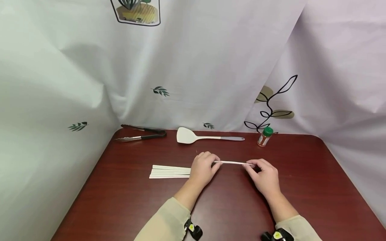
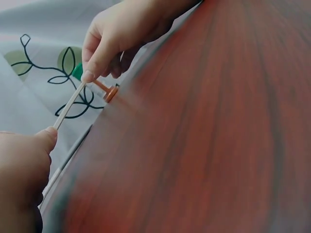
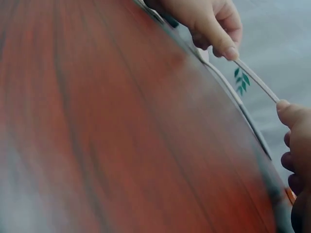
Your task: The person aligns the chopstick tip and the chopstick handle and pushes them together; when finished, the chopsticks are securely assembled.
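Between my hands a slim white stick, which looks like a chopstick (image 1: 232,162), is held level above the table. My left hand (image 1: 204,169) pinches its left end between thumb and fingers. The fingertips of my right hand (image 1: 265,175) pinch the other end. Up close in the left wrist view the chopstick (image 2: 70,104) spans from one thumb to the other. Several similar white chopsticks (image 1: 170,172) lie side by side on the table, their right ends hidden behind my left hand and wrist.
Along the back edge of the dark red table (image 1: 229,207) lie black-handled metal tongs (image 1: 144,136) and a white spatula (image 1: 187,135) with a grey handle end. A green-capped spice bottle (image 1: 264,137) stands at the back right. Light cloth (image 1: 193,67) hangs behind.
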Tool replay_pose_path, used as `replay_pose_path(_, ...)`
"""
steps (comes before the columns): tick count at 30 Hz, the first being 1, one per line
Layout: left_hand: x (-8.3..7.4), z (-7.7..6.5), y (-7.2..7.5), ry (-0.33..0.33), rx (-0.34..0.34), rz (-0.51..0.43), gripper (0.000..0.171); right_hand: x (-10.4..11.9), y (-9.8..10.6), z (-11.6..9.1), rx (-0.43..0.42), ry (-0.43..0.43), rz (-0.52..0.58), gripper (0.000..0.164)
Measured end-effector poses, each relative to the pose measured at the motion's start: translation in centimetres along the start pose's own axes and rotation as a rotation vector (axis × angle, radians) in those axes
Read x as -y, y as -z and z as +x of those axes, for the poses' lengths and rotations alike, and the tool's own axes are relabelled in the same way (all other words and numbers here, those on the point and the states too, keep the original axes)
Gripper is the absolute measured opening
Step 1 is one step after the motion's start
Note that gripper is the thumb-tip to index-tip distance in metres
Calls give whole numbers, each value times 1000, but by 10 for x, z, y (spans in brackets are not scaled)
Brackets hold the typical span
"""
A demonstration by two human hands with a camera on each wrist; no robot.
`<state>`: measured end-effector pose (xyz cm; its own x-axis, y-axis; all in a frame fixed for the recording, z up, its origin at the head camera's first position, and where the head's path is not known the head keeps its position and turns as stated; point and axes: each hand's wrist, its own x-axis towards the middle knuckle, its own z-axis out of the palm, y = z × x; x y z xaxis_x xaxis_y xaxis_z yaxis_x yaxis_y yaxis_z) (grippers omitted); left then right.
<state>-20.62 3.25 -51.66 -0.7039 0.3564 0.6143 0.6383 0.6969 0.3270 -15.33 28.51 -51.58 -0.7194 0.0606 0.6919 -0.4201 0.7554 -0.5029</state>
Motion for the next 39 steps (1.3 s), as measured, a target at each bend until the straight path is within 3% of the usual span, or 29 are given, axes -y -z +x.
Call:
replay_pose_path(7,-7,2,0,-42,12,-108,11,-9,6,-2,69,-118,94,20)
replay_pose_path(11,-6,-1,-2,-17,56,-163,6,-11,3,-3,135,-151,161,16)
replay_pose_path(17,-5,-4,-4,19,125,-232,7,-14,0,-5,177,-126,166,20)
replay_pose_path(22,-5,-4,-6,27,115,-277,6,-16,1,-5,201,-101,154,21)
replay_pose_path(39,-6,-1,-8,45,134,-280,5,-20,7,2,271,-98,133,16)
